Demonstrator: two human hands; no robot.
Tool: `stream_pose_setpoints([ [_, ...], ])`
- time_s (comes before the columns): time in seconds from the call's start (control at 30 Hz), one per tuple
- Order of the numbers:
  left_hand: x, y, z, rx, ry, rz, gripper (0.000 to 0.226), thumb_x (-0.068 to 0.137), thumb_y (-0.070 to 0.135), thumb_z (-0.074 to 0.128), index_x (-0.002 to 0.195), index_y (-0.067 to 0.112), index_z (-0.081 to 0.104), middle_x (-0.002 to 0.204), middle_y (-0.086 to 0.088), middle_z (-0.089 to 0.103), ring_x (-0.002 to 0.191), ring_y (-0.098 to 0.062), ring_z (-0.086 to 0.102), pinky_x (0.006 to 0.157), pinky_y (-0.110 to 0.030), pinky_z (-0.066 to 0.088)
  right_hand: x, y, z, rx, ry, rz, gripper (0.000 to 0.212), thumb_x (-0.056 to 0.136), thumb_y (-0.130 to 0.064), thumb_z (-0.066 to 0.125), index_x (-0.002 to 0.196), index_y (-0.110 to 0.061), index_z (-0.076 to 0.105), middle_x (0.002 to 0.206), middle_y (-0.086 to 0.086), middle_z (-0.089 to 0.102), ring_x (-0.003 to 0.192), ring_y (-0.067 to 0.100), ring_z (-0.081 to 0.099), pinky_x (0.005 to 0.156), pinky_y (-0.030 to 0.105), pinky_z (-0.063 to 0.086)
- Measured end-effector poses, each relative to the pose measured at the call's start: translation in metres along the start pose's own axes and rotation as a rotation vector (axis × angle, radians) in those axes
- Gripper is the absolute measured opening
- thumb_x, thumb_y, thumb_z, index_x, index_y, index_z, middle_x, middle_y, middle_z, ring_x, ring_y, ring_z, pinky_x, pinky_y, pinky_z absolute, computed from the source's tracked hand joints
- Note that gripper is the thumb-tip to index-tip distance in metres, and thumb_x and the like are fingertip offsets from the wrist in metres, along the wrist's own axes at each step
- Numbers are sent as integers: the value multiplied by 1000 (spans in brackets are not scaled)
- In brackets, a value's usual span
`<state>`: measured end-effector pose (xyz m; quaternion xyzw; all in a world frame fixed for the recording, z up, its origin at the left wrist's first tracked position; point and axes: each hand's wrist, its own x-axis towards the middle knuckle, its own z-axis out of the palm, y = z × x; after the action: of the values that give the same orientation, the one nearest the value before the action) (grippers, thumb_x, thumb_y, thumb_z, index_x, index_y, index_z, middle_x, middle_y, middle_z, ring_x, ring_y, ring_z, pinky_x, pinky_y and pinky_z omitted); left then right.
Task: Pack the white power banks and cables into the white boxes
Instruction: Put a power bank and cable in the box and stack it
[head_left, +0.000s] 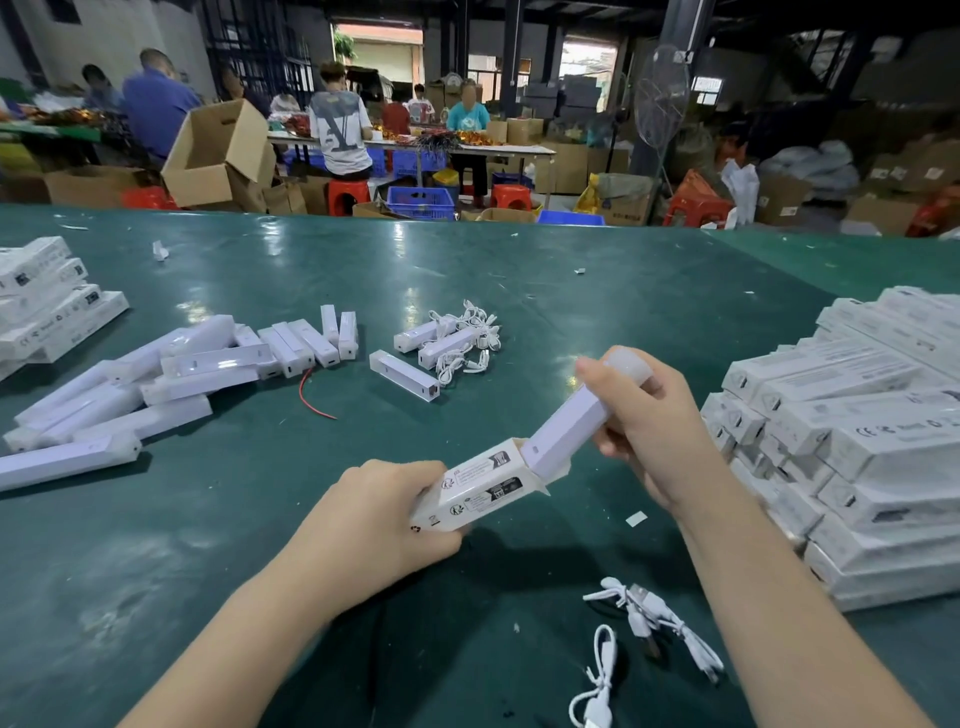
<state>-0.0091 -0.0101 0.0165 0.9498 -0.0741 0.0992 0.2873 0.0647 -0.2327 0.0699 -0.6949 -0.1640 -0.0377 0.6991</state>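
Our left hand (376, 512) grips the box (480, 488); our right hand (641, 410) pinches the power bank (566, 423), half inside. If we tilt it, the flaps may jam or tear.

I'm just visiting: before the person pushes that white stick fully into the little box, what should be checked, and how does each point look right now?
1. Left hand grips the white box: ok.
2. Right hand holds the power bank: ok.
3. Power bank's tip is inside the box's open end: ok.
4. End flaps are clear of the opening: ok.
5. Cable already in the box: cannot tell.
6. Spare cables lie on the green table within reach: ok.
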Motion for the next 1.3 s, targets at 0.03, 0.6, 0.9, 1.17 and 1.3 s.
stream_pose_setpoints([
  [0.03, 0, 0, 0, -20, 10, 12, 31, 74, 42, 69, 66, 27, 43, 59, 10, 50, 56, -15, 37, 52, -28, 36, 0, 0, 1, 17, 32, 15, 34, 86, -30, 68, 54, -26, 56, 47, -5, 46, 37, 13, 38, 39, 17, 29],
  [0.6, 4, 0, 0, -169, 206, 66, 29, 73, 43, 65, 74, 19, 49, 61, 7, 52, 54, -10, 37, 50, -23, 36, -16, -4, 34, -170, 6, -171, 36, 71, -54, 72, 91, -26, 62, 65, -5, 57, 60, 8, 50, 55, 18, 43],
  [0.9, 4, 6, 3, -220, 265, 113, 26, 78, 25, 78, 74, 20, 53, 61, 11, 52, 54, -8, 38, 49, -17, 34, -22, -2, 39, -463, -264, -326, 29, 95, -37, 47, 89, -30, 74, 119, -5, 55, 115, 13, 50, 96, 17, 37],
  [1.17, 8, 16, 1, -680, 364, 0, 5, 85, 45, 54, 89, 42, 54, 74, 14, 57, 71, -7, 52, 65, -15, 44, -29, -33, -11, -745, -436, 42, 25, 77, -51, 72, 97, -41, 59, 92, -15, 64, 74, -1, 58, 77, 27, 50],
  [1.3, 11, 16, 4, -827, 354, 23, 16, 92, 43, 54, 98, 57, 49, 93, 8, 65, 93, -3, 62, 80, -13, 47, -61, -11, -23, -1263, -681, 259, 26, 75, -47, 66, 99, -41, 58, 87, -18, 57, 76, -7, 52, 74, 20, 49],
])
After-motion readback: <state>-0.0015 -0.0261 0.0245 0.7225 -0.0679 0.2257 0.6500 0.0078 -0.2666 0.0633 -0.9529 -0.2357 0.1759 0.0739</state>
